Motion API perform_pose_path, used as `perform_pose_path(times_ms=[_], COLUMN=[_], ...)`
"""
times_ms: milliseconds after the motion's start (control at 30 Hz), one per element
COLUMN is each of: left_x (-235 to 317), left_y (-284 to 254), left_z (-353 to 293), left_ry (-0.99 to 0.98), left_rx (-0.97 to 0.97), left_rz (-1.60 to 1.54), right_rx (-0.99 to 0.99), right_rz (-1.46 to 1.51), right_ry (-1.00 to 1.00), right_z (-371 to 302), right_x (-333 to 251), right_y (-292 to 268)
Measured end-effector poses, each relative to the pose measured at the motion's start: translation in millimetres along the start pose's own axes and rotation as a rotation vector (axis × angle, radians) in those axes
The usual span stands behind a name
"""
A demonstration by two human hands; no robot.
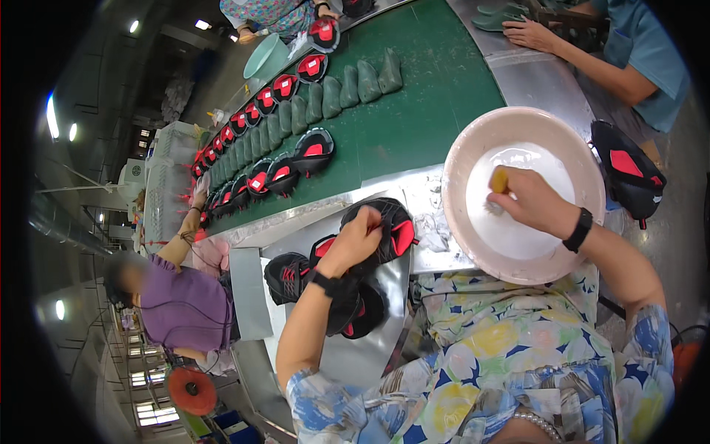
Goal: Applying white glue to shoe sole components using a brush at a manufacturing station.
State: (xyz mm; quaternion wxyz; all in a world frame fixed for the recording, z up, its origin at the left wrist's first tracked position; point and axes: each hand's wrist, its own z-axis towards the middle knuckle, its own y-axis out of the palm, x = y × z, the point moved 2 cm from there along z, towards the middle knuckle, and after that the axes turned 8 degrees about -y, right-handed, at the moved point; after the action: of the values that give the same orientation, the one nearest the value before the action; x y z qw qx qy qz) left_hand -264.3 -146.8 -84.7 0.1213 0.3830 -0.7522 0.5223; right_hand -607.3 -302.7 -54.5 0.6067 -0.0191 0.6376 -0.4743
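Observation:
My left hand [357, 238] is closed on a black shoe upper [401, 235] with red lining, held above a metal tray [388, 311]. More black-and-red shoe uppers [285, 277] lie in the tray under and beside that hand. Over a wide pale pink basin [460, 174], my right hand [538, 198] grips a brush [500, 180] by its yellow handle. The brush's bristle end points down toward white liquid [518, 248] in the basin; whether it touches the liquid I cannot tell.
Across a green conveyor belt [436, 81] run rows of black-and-red uppers [313, 152] and dark green shoe lasts [367, 81]. Another upper [629, 170] sits right of the basin. Co-workers are at left [185, 303], far side and right [643, 66]. A turquoise bowl [266, 57] stands beyond the belt.

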Motion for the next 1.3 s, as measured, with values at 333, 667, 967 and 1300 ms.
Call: perform_pose_path(times_ms=[333,667,967,1300], left_x=[8.3,117.7,147.5,119.1], left_y=[-16.2,-19.5,32.9,47.9], left_z=[14.0,-0.1,15.2,20.2], left_ry=[0.078,0.293,0.639,0.700], left_rx=[0.297,-0.078,0.409,0.950], left_rz=[0.173,-0.626,-0.359,0.208], right_rx=[-0.037,0.344,0.589,0.530], right_rz=[-0.148,0.261,0.219,0.742], right_ry=[-0.247,-0.304,-0.027,0.199], right_z=[-23.1,13.9,-19.4,-31.4], right_x=[30.3,-31.6,-18.8,-14.1], right_y=[-23.5,-99.1,-97.2,-44.1])
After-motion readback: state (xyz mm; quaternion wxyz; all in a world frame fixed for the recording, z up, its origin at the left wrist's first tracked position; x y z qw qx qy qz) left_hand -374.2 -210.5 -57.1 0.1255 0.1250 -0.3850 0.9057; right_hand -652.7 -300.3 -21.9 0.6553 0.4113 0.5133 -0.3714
